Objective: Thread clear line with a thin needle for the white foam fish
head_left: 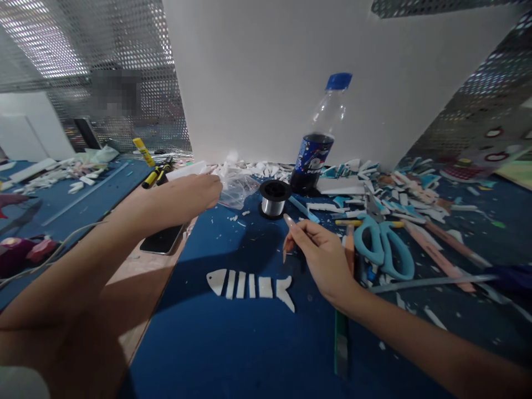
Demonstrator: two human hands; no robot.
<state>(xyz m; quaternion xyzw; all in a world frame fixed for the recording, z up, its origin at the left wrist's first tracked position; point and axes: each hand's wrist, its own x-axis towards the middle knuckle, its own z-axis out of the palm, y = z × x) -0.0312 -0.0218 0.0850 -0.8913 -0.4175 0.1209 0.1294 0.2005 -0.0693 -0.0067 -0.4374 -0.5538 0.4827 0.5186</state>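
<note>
My left hand [201,191] reaches across to a clear plastic bag [238,189], fingers bent down and closed at its near edge; the fingertips are partly hidden. My right hand [319,252] is just above the blue table, thumb and forefinger apart, with nothing visible between them. Just beyond it stands a black spool of thin clear line [273,206]. In front of both hands lies a flat white fish [216,281] cut into several separate pieces, its head to the left with a small hole and its tail [285,291] to the right.
A part-filled cola bottle [313,149] stands behind the spool. Blue-handled scissors [384,249], a green-handled cutter [341,343] and foam scraps [411,194] lie at right. Pliers [160,173] and a phone [163,240] lie at left. A white board [266,83] rises behind.
</note>
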